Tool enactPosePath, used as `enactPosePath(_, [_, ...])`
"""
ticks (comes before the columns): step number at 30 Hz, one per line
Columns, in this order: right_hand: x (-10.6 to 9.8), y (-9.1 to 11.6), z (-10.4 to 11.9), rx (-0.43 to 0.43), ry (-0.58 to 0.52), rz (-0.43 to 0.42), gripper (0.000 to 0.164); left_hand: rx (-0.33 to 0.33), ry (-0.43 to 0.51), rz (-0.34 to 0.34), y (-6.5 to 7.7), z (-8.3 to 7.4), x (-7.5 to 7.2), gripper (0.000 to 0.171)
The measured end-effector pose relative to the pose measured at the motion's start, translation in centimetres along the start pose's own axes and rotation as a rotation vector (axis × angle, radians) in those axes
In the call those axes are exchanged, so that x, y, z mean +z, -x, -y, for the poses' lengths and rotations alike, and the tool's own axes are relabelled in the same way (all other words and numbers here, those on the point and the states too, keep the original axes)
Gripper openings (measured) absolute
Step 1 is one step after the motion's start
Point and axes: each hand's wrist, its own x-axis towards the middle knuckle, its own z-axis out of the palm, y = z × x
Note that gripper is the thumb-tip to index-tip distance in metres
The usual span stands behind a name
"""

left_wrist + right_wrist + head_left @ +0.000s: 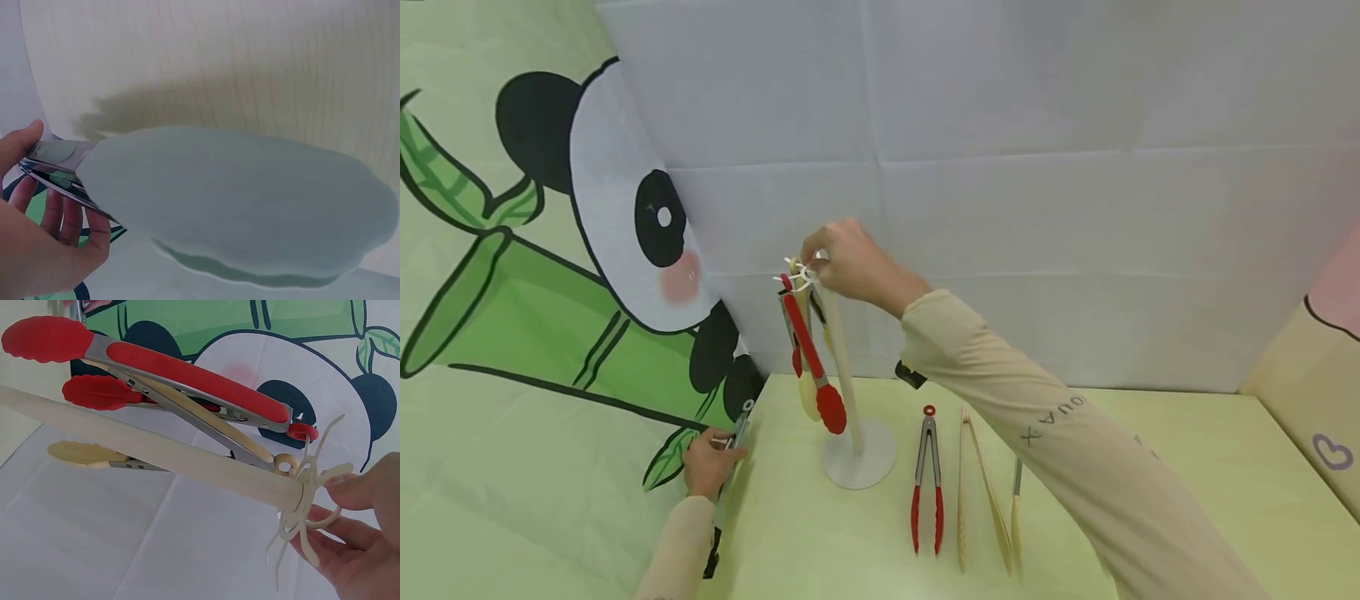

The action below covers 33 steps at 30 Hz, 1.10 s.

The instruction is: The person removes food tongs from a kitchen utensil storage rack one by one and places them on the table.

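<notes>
My left hand (707, 465) grips the metal handles of a pair of tongs (237, 194) with broad grey-green scalloped heads, held at the table's left side. Up at the top of a white stand (156, 450), my right hand (853, 262) pinches one of the curved hooks (306, 487) between thumb and fingers. Red-headed tongs (200, 378) hang from these hooks by a red loop. Behind them hang a second red pair (100, 392) and cream-headed tongs (87, 454), partly covered by the pole. The stand rests upright on its round base (859, 467).
Right of the stand, red-tipped tongs (928, 467) lie on the pale table (820, 542). Beside them are wooden tongs (985, 492) and a pale-ended utensil (1017, 517), partly hidden by my right sleeve (1037, 417). A panda-print cloth (617, 208) borders the left side.
</notes>
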Motion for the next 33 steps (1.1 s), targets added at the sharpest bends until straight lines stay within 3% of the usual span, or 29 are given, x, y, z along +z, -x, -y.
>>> enactPosePath(8, [0.5, 0.8, 0.4, 0.018, 0.052, -0.054, 0.022, 0.076, -0.060, -0.091, 0.2, -0.6, 0.9, 0.040])
enactPosePath(16, [0.9, 0.5, 0.9, 0.047, 0.036, -0.023, 0.025, 0.031, -0.090, -0.076, 0.1, 0.9, 1.5, 0.040])
enactPosePath(25, [0.9, 0.7, 1.1, 0.043, 0.038, -0.051, 0.019, 0.046, -0.141, -0.011, -0.6, 0.7, 1.4, 0.043])
enactPosePath(33, [1.0, 0.8, 1.2, 0.042, 0.070, -0.071, 0.019, 0.062, -0.194, -0.039, -0.9, 1.1, 1.9, 0.043])
